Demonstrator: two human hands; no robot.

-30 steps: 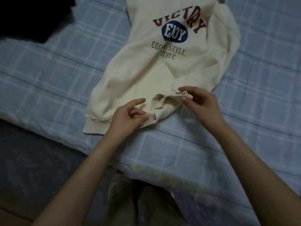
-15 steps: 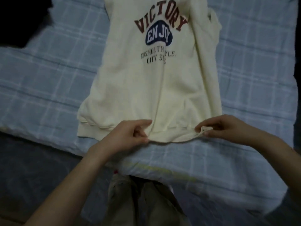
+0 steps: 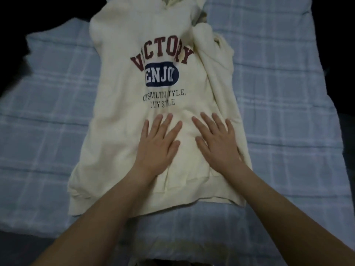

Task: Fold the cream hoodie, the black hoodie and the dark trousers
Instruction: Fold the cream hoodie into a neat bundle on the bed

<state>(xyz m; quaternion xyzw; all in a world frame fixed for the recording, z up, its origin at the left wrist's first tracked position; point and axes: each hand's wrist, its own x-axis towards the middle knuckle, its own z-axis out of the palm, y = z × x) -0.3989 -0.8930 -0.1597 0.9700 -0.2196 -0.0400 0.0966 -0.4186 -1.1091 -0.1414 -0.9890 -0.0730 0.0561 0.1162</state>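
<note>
Blue plaid sheet (image 3: pixel 57 116) covers the bed and fills most of the view. Dark shape (image 3: pixel 11 47) sits at the sheet's upper left edge, too dark to tell what it is.

Cream hoodie (image 3: pixel 119 135) lies front-up in the middle of the sheet, lengthwise, hood (image 3: pixel 178 1) at the far end and cut by the top edge. Hem (image 3: pixel 80 200) is at the near end, close to the bed's near edge, with its left corner slightly rumpled. Sleeve (image 3: pixel 217 77) on the right side lies bunched along the body, partly overlapping the front. No sleeve shows on the left side.

Both forearms reach in from the bottom. Left hand (image 3: pixel 157 146) rests flat on the lower front, palm down, fingers straight and spread, holding nothing. Right hand (image 3: pixel 217 146) lies just beside it, also flat, palm down, fingers spread, holding nothing. The hands are apart, with a narrow strip of cream fabric between the thumbs. Fingertips point toward the hood and stop just below the print.

Print (image 3: pixel 162 60) on the chest reads VICTORY in dark red over a navy oval with white letters, then two lines of small dark text, partly creased.
</note>
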